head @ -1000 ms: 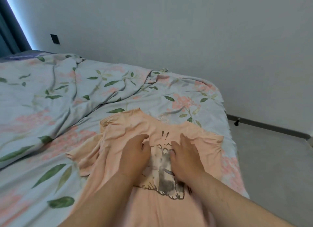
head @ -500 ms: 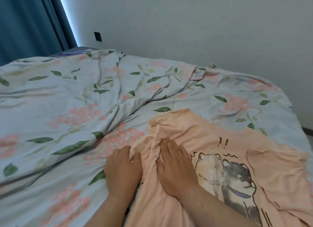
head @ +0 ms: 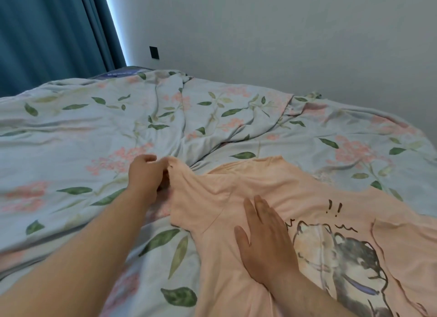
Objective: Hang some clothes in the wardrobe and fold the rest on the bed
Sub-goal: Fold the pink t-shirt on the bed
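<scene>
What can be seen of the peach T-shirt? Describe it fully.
The T-shirt is peach, soft and thin-looking, with a printed cartoon animal and exclamation marks. It lies spread, front up and wrinkled, on the flowered bed cover. The left hand pinches the end of one sleeve; the right hand presses flat on the chest.

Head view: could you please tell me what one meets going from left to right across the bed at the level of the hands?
Floral duvet → left hand, pinching the sleeve end → peach T-shirt sleeve → right hand, flat on the shirt → cartoon animal print.
</scene>
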